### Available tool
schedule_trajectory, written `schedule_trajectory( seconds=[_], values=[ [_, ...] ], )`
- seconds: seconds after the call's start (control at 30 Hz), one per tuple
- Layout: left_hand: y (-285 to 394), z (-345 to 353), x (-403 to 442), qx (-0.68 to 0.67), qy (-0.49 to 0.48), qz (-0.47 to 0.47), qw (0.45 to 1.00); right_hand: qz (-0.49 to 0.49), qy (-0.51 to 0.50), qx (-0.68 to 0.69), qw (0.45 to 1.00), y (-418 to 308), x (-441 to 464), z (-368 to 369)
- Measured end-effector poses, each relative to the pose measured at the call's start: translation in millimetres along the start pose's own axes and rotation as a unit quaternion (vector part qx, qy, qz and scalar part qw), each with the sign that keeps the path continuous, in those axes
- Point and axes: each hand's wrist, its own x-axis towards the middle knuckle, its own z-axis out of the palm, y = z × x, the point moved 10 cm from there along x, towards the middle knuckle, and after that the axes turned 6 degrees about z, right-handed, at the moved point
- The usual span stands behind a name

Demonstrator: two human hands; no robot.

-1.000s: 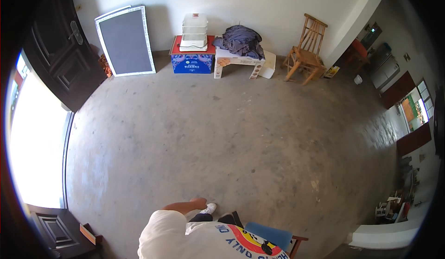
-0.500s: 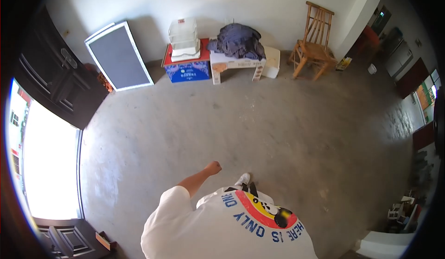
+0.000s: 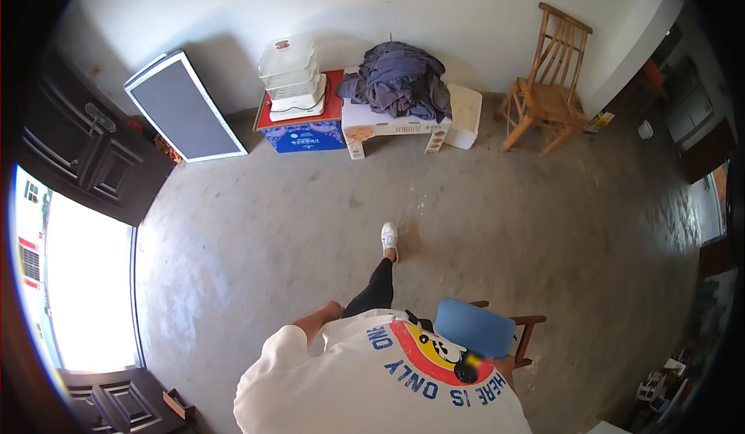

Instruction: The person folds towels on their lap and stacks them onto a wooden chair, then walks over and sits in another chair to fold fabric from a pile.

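My left hand (image 3: 333,310) swings low beside my body, its fingers curled in with nothing visible in them. At my right side hangs a small stool (image 3: 475,327) with a blue padded seat and brown wooden legs, tilted with its legs pointing away to the right. My right forearm reaches down to the stool's near edge, and the hand gripping it is mostly hidden by the seat and my shirt. My white shoe (image 3: 389,237) is stretched ahead on the concrete floor (image 3: 310,224).
Against the far wall are a framed dark board (image 3: 186,108), a blue box (image 3: 306,137) bearing a stacked plastic steamer (image 3: 291,85), a white carton (image 3: 388,129) with dark cloth (image 3: 400,77), and a bamboo chair (image 3: 547,92). A dark door (image 3: 93,135) stands open at left.
I have stepped forward, and a leg now reaches ahead. The blue-seated stool has come into view at my right side. My left hand has swung back toward my body.
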Motion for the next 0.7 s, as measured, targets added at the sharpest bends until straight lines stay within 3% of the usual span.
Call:
schedule_trajectory(
  seconds=[0.03, 0.07, 0.17, 0.2, 0.23, 0.27, 0.37, 0.43, 0.5, 0.57, 0.7],
  values=[
    [2.3, -19.1, 20.0, 0.001, 0.034, 0.028, 0.999, -0.002, -0.019, 0.013, 1.000, -24.4, 19.2, -1.8],
    [18.4, -43.4, 15.3, -0.079, 0.012, -0.024, 0.997, 0.000, -0.038, 0.026, 0.999, -45.3, 36.9, -1.3],
    [60.5, -121.9, 80.2, 0.028, -0.012, 0.039, 0.999, -0.023, -0.066, 0.030, 0.997, -94.0, 101.1, 15.4],
    [73.0, -144.0, 101.4, 0.017, -0.096, 0.022, 0.995, -0.037, -0.069, 0.011, 0.997, -111.3, 119.4, 13.2],
    [77.1, -184.8, 121.1, -0.134, -0.010, -0.057, 0.989, -0.053, -0.071, -0.009, 0.996, -131.0, 143.0, 10.8],
    [105.3, -234.1, 151.9, -0.042, 0.061, 0.064, 0.995, -0.069, -0.076, -0.027, 0.994, -151.5, 163.0, 11.0],
    [138.1, -344.4, 198.7, -0.160, 0.172, 0.002, 0.972, -0.047, -0.117, -0.071, 0.989, -167.2, 137.0, 14.6],
    [189.9, -400.8, 214.0, -0.204, 0.184, 0.020, 0.961, -0.003, -0.116, -0.064, 0.991, -226.1, 140.0, -4.9],
    [216.1, -433.8, 264.6, -0.117, 0.224, 0.095, 0.963, -0.036, -0.135, -0.102, 0.985, -262.3, 147.0, 3.2],
    [256.0, -451.6, 288.6, -0.114, 0.190, 0.092, 0.971, -0.072, -0.150, -0.143, 0.976, -273.9, 168.2, 26.3],
    [320.0, -453.4, 317.9, -0.009, 0.144, 0.140, 0.980, -0.031, -0.257, -0.170, 0.951, -338.4, 197.9, 41.1]
  ],
)
